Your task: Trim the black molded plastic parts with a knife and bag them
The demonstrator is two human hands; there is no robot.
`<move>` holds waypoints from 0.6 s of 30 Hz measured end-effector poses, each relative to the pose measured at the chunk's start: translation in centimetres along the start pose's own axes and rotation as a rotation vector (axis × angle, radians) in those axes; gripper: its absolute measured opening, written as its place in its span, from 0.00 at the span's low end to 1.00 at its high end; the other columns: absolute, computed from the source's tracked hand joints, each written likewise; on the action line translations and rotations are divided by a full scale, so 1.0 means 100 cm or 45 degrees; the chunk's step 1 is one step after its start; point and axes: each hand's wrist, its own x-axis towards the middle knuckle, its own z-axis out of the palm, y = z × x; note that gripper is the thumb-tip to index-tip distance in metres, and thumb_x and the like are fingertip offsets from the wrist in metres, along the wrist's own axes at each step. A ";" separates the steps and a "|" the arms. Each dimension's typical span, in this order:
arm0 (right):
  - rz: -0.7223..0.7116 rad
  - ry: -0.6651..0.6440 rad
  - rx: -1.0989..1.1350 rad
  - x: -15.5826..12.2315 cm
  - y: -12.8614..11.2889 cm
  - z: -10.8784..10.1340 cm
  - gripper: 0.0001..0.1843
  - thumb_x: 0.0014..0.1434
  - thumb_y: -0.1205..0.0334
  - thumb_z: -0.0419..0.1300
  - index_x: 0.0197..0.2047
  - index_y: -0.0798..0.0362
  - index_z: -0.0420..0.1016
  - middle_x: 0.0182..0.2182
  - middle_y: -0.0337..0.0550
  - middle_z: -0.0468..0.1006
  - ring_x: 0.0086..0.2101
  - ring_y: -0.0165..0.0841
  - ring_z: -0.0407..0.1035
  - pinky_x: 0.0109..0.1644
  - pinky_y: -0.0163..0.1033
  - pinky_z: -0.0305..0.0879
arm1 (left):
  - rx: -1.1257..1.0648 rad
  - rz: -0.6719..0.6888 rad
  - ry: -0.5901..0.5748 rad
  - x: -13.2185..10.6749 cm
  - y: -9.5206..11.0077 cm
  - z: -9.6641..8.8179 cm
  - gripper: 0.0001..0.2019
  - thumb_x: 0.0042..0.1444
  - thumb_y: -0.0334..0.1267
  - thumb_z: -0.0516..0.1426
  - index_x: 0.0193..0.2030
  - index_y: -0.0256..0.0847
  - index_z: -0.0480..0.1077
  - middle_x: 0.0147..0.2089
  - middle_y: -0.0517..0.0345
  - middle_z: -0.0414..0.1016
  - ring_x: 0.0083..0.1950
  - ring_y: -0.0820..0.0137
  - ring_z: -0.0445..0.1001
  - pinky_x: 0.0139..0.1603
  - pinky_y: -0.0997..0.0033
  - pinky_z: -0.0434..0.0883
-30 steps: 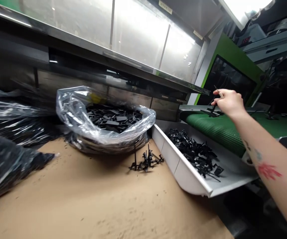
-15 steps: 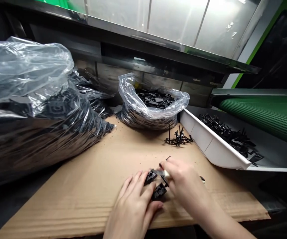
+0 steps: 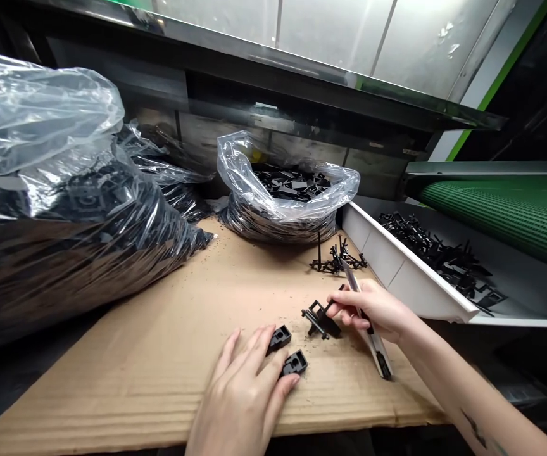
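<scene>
My left hand [image 3: 240, 386] lies over two small black plastic blocks, its fingers pressing on them against the cardboard [image 3: 159, 354]. The upper block [image 3: 280, 337] sticks out past the fingertips, and the lower block [image 3: 296, 362] shows between forefinger and thumb. In my right hand [image 3: 373, 307] is a utility knife [image 3: 377, 351], its blade pointing up and away from me. The thumb and fingers of that hand also pinch a black plastic sprue [image 3: 318, 318], just right of the blocks. Part of the sprue is hidden behind the fingers.
Black sprues [image 3: 337, 256] lie in a small pile ahead. Behind them stands an open clear bag [image 3: 283, 221] of black parts. A large filled bag [image 3: 64, 240] is at left. To the right are a white-walled tray [image 3: 397, 266] with black pieces and a green conveyor belt [image 3: 501, 209].
My right hand has moved right, away from the blocks, with the knife and the sprue. The sprue is now apart from the blocks, which stay under my left hand.
</scene>
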 end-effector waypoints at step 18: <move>-0.592 0.643 -0.470 -0.083 0.027 0.042 0.18 0.58 0.59 0.51 0.53 0.47 0.64 0.38 0.43 0.75 0.36 0.32 0.72 0.36 0.30 0.68 | -1.345 -0.475 -0.006 0.019 0.023 -0.018 0.10 0.51 0.31 0.57 0.39 0.47 0.73 0.41 0.64 0.76 0.44 0.70 0.72 0.44 0.83 0.67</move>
